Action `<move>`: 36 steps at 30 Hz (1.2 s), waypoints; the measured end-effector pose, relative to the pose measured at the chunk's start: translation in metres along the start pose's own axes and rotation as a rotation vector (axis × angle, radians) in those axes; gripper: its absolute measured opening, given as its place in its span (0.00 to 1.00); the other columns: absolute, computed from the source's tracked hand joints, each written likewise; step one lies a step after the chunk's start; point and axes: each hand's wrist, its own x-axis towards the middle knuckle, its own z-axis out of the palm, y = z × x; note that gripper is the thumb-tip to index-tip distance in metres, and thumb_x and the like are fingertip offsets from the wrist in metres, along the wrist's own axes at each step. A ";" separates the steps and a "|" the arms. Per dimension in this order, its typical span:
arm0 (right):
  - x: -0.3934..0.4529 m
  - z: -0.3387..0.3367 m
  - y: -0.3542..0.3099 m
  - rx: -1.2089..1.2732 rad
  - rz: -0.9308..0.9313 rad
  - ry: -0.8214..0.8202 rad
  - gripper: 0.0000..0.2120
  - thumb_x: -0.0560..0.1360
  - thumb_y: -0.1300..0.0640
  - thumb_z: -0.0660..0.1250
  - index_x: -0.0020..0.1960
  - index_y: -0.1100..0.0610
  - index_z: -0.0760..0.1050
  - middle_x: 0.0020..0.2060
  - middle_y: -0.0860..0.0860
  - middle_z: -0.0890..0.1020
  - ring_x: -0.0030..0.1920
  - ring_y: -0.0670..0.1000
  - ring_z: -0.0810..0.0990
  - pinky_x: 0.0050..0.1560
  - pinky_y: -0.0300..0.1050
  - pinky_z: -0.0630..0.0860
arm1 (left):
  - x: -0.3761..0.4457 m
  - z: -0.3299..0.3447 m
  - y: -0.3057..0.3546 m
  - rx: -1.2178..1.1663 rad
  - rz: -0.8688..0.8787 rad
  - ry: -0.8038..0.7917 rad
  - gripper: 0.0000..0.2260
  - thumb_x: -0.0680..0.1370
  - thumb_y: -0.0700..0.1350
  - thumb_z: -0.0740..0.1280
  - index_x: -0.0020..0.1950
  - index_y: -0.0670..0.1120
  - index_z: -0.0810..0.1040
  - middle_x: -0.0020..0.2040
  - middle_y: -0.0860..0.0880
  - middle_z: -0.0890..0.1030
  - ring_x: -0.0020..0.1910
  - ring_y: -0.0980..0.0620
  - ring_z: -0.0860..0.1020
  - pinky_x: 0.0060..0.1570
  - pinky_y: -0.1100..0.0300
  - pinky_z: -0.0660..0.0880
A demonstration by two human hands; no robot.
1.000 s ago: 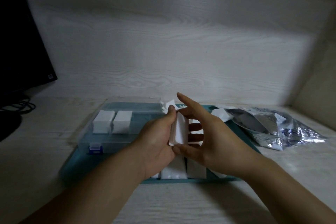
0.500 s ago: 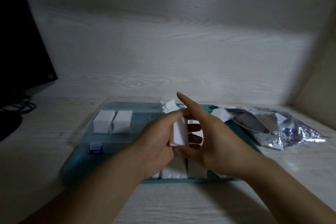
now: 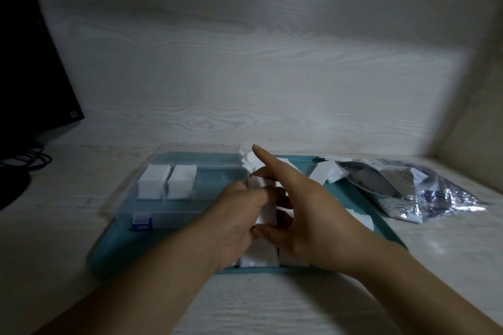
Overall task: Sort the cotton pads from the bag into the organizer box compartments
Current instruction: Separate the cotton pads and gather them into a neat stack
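**Head view: both hands on a stack of cotton pads above the tray**

Head view, dim light. Left hand [image 3: 236, 215] and right hand [image 3: 307, 209] hold one upright stack of cotton pads [image 3: 265, 204] between them, over the teal tray [image 3: 114, 247]. Left fingers curl round the stack's left side; right thumb and lower fingers pinch it, index finger [image 3: 262, 156] stuck out straight toward the far wall.

Clear organizer box [image 3: 174, 198] sits on the tray's left part, blue latch [image 3: 141, 221] on the near wall. Two filled compartments [image 3: 167, 181] at its far left, side by side; the compartment to their right looks bare.

Loose pads [image 3: 260, 255] lie on the tray near the wrists, more at the far edge [image 3: 325, 174].

Silver foil bag [image 3: 424, 190] lies on the counter right of the tray; print too blurred to read.

Pale woodgrain counter [image 3: 54, 212] and back wall [image 3: 245, 62]. Dark monitor [image 3: 30, 62] far left, cables [image 3: 24, 158] beneath.
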 end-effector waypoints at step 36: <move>0.002 -0.036 0.061 -0.254 0.495 -0.084 0.23 0.77 0.54 0.67 0.71 0.48 0.69 0.63 0.48 0.75 0.60 0.50 0.75 0.59 0.43 0.73 | -0.003 -0.002 0.015 -0.115 -0.077 0.107 0.06 0.83 0.41 0.61 0.54 0.46 0.77 0.33 0.44 0.78 0.27 0.51 0.72 0.22 0.63 0.68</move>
